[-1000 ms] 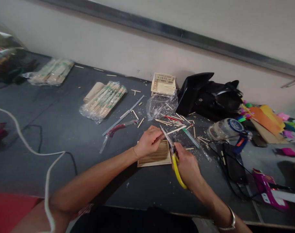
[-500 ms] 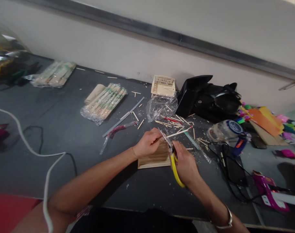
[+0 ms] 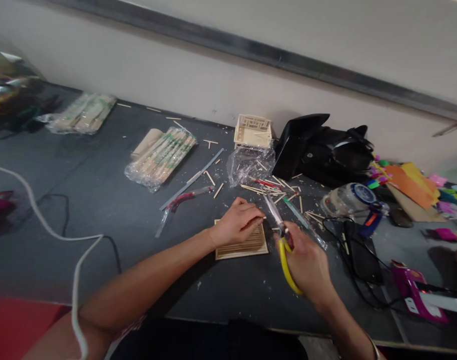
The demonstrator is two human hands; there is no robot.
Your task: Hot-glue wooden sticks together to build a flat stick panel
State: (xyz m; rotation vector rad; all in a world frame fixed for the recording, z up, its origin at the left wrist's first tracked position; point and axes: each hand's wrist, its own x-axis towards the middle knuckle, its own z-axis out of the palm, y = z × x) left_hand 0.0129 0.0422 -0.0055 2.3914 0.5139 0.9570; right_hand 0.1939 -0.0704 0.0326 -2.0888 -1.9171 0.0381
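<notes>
My left hand (image 3: 239,224) is pinched over a small panel of wooden sticks (image 3: 243,248) that lies flat on the dark table. A pale tip of a short wooden stick (image 3: 265,217) shows at its fingertips; the rest is hidden by the fingers. My right hand (image 3: 307,257) grips yellow-handled scissors (image 3: 287,265) just right of the panel. The metal blades point up and away, towards a scatter of cut sticks (image 3: 253,189), and look nearly closed.
Behind stand a small wooden stick model (image 3: 253,131), crumpled clear plastic (image 3: 247,165) and a black bag (image 3: 326,152). Left are wrapped stick bundles (image 3: 164,157). A clear jar (image 3: 346,200), a phone (image 3: 361,255) and cables lie right. A white cable (image 3: 76,270) crosses the left side.
The scissors and my right hand have moved right, away from my left hand. The long stick that lay across the blades no longer shows there. My left hand has shifted slightly over the panel.
</notes>
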